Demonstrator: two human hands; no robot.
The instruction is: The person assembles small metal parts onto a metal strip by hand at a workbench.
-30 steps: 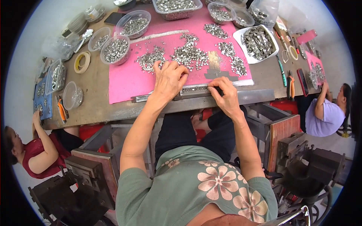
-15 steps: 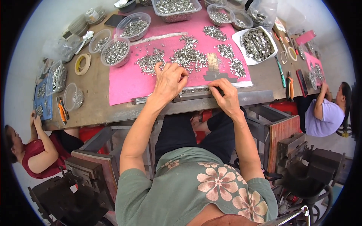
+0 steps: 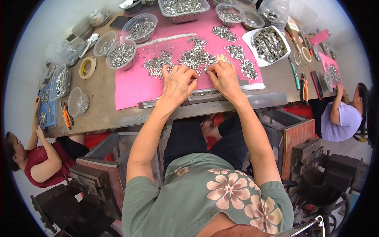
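A pink mat (image 3: 136, 85) covers the middle of the brown workbench, strewn with heaps of small silver metal parts (image 3: 195, 57). Both my hands rest side by side on the mat near its front edge. My left hand (image 3: 178, 81) lies palm down, fingertips at the edge of a heap of parts. My right hand (image 3: 224, 77) is beside it, fingers curled over small parts; what they pinch is hidden. A long metal strip (image 3: 205, 94) filled with parts runs along the mat's front edge just below both hands.
Clear plastic bowls of silver parts (image 3: 121, 54) stand at the back left; a white tray of parts (image 3: 269, 43) is at the right. A tape roll (image 3: 87, 67) and orange pliers (image 3: 66, 118) lie at the left. One person sits at the left (image 3: 37, 158), another at the right (image 3: 342, 114).
My right hand has moved up from the metal strip at the mat's front edge to the parts beside my left hand. My left hand stays in the same spot on the mat.
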